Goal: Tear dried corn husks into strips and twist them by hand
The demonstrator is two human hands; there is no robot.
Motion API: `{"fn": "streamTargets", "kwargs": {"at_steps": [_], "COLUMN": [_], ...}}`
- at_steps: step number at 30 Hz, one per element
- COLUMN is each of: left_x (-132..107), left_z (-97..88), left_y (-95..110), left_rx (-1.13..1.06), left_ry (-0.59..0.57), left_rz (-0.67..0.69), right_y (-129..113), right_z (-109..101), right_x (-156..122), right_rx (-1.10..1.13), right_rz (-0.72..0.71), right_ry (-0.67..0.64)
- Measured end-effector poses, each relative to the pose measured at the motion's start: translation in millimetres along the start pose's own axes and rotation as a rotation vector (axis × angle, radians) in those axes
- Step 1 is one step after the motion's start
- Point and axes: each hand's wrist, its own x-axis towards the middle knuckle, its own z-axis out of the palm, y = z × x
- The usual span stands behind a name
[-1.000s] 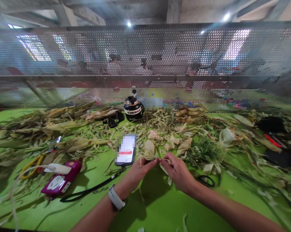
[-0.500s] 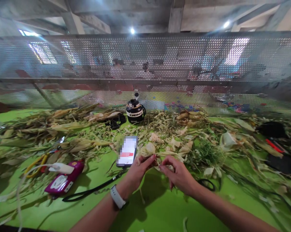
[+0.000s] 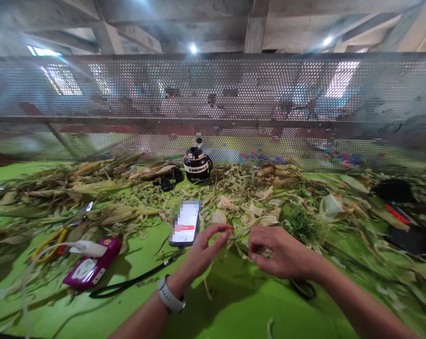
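Note:
My left hand (image 3: 204,252), with a white watch on the wrist, hovers over the green table (image 3: 227,310) with fingers curled in a pinch on a thin pale strip of corn husk (image 3: 234,235). My right hand (image 3: 278,252) sits just to its right, fingers curled down over the same husk strip. A phone (image 3: 185,222) with a lit screen lies just left of my left hand, its black lanyard (image 3: 128,282) trailing toward the table's near edge.
Dried corn husks and stalks (image 3: 103,188) cover the back of the table. A black mug (image 3: 197,165) stands by the perforated metal screen (image 3: 213,103). A magenta power bank (image 3: 91,266) and yellow-handled pliers (image 3: 48,240) lie left; black and red items (image 3: 400,212) right.
My hands have drawn apart: the right moved right and turned palm down, the left stayed near the phone. The husk strip now stretches between them.

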Motion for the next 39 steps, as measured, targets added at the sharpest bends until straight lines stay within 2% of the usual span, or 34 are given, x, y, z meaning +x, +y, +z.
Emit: {"fn": "streamTargets", "kwargs": {"at_steps": [1, 2, 5, 8, 12, 15, 17, 21, 25, 29, 32, 34, 36, 39], "left_x": [-2, -3, -6, -7, -9, -9, -8, -5, -5, -4, -4, -4, -4, -4], "left_z": [4.5, 8.8, 16.2, 15.9, 14.7, 15.9, 16.6, 17.5, 20.0, 22.2, 21.4, 20.1, 18.8, 17.7], "left_y": [-2, -4, -8, -5, -1, -2, -5, -15, -22, -21, -18, -17, -16, -15], "left_rx": [0.012, -0.007, -0.140, -0.276, -0.316, -0.192, -0.067, 0.119, 0.280, 0.295, 0.231, 0.170, 0.093, 0.049], "left_ry": [-0.093, -0.138, -0.184, -0.220, -0.248, -0.208, -0.128, 0.024, 0.102, 0.168, 0.245, 0.246, 0.180, 0.101], "left_rz": [-0.009, -0.004, 0.007, -0.033, -0.020, 0.028, 0.084, 0.223, 0.330, 0.397, 0.340, 0.274, 0.237, 0.253], "right_y": [-2, -3, -4, -2, 5, 9, 9, 0, -14, -23, -25, -26, -26, -20], "right_z": [0, 0, -4, -9, -7, 0, 4, 13, 31, 47, 49, 45, 38, 26], "right_x": [0, -1, -1, -2, -1, -1, -2, -3, -2, -2, -3, -3, -3, -1], "right_rx": [-0.026, -0.051, -0.149, -0.229, -0.302, -0.382, -0.400, -0.325, -0.244, -0.273, -0.273, -0.236, -0.186, -0.139], "right_rz": [-0.018, -0.031, -0.034, 0.003, 0.048, 0.067, 0.076, 0.086, 0.015, -0.083, -0.064, -0.058, -0.053, 0.031], "right_ry": [-0.019, -0.029, -0.023, 0.045, 0.147, 0.188, 0.189, 0.135, 0.106, 0.084, 0.051, 0.024, 0.026, 0.144]}}
